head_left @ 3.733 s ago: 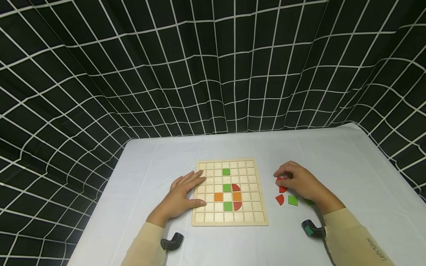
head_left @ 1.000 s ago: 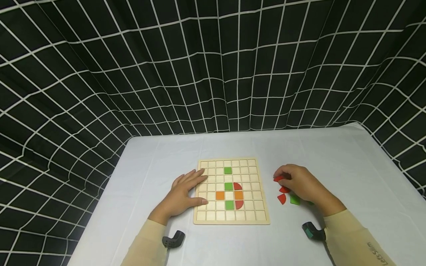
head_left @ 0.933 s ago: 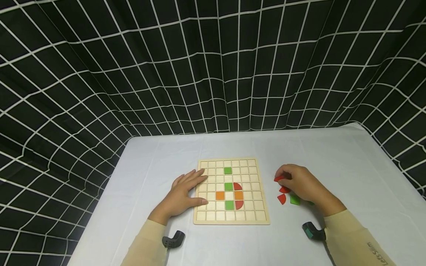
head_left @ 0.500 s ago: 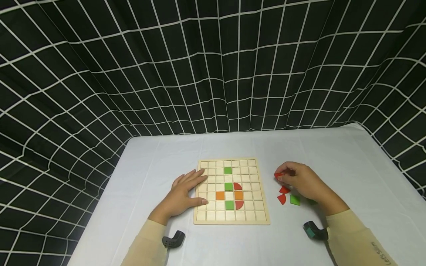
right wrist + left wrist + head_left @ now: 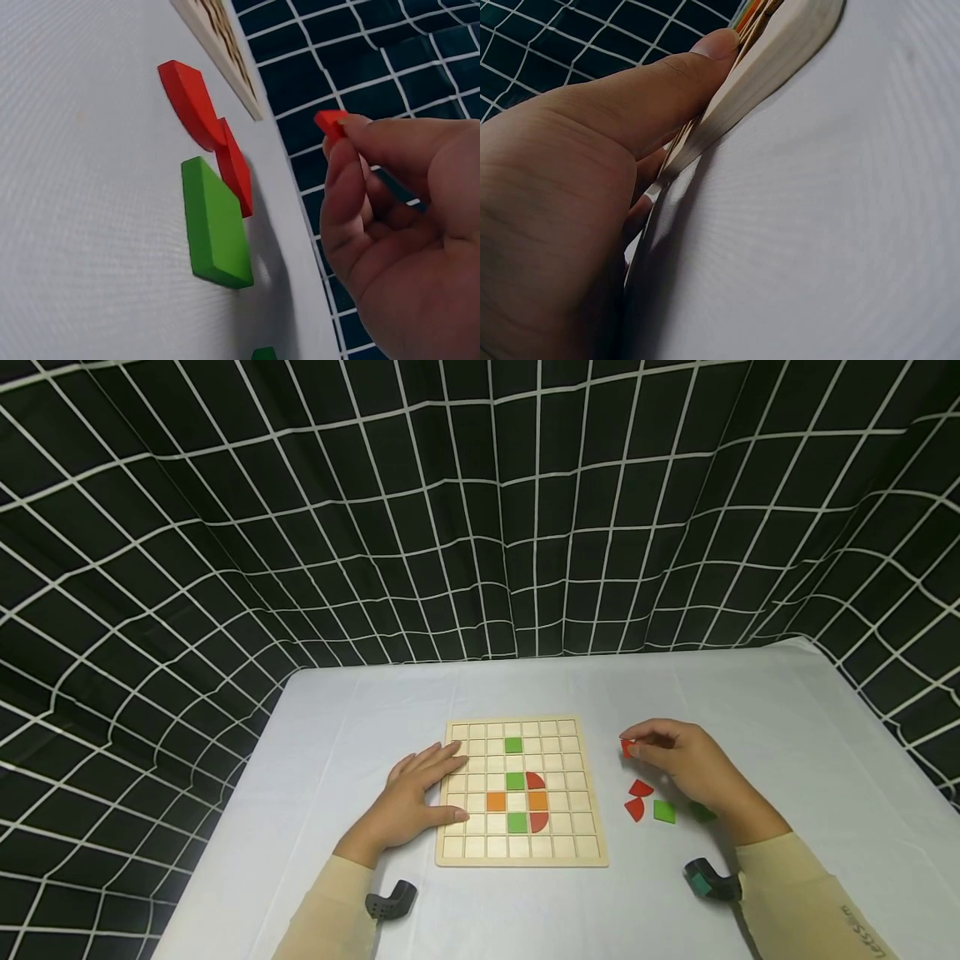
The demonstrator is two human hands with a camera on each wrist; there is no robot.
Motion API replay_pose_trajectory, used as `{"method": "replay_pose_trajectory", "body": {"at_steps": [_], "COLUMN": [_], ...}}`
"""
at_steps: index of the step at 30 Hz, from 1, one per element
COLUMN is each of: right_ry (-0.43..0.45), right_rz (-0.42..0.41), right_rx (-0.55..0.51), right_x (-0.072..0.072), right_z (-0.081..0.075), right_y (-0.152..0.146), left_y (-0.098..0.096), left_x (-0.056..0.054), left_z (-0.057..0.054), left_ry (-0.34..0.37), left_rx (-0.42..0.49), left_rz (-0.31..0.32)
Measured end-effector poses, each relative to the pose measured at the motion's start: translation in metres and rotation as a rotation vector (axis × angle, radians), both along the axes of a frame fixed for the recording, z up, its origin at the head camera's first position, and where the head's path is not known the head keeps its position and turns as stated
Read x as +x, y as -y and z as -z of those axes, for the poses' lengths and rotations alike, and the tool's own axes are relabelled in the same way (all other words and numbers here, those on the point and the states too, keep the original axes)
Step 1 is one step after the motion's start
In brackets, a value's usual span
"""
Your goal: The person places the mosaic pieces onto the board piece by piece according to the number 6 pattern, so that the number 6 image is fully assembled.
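My right hand (image 5: 678,758) pinches a small red tile (image 5: 627,748) between thumb and fingertips, to the right of the board. The right wrist view shows only a corner of this red tile (image 5: 328,121) past the fingertips. My left hand (image 5: 416,800) rests with spread, fairly straight fingers on the left edge of a wooden grid board (image 5: 521,862). In the left wrist view its thumb (image 5: 656,94) lies over the board's edge (image 5: 735,94). In the grid sit three green squares, two orange squares (image 5: 496,802) and two red quarter-circle tiles (image 5: 539,822).
Two red quarter-circle tiles lie on the white tablecloth right of the board, the nearer red tile (image 5: 635,810) beside a green square (image 5: 664,811). Another green tile (image 5: 702,812) lies partly under the right wrist. A black curtain (image 5: 517,527) with white grid lines hangs behind the table.
My right hand has moved away from the two red quarter-circle tiles, slightly forward, with the pinched red tile turned in its fingertips. The green tiles show more. My left hand stays put.
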State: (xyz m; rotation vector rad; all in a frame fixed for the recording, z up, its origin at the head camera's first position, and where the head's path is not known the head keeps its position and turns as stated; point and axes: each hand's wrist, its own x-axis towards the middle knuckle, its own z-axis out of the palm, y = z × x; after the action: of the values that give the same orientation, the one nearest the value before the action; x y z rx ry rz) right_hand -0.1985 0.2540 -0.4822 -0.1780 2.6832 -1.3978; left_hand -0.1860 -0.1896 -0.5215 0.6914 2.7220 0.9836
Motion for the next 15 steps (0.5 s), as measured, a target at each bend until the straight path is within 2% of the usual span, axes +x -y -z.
{"method": "replay_pose_trajectory", "body": {"at_steps": [8, 15], "right_ry": [0.074, 0.054], "right_rz": [0.015, -0.005], "right_rx": [-0.117, -0.224], "right_x": [-0.0001, 0.0013], "right_z": [-0.0015, -0.0047], "right_y": [0.0008, 0.0031], "left_y": [-0.0001, 0.0001], "left_x": [0.0003, -0.0002], "left_z": [0.0002, -0.0001], "left_ry": [-0.001, 0.001], "left_rx": [-0.002, 0.002], "left_rz": [-0.003, 0.002]}}
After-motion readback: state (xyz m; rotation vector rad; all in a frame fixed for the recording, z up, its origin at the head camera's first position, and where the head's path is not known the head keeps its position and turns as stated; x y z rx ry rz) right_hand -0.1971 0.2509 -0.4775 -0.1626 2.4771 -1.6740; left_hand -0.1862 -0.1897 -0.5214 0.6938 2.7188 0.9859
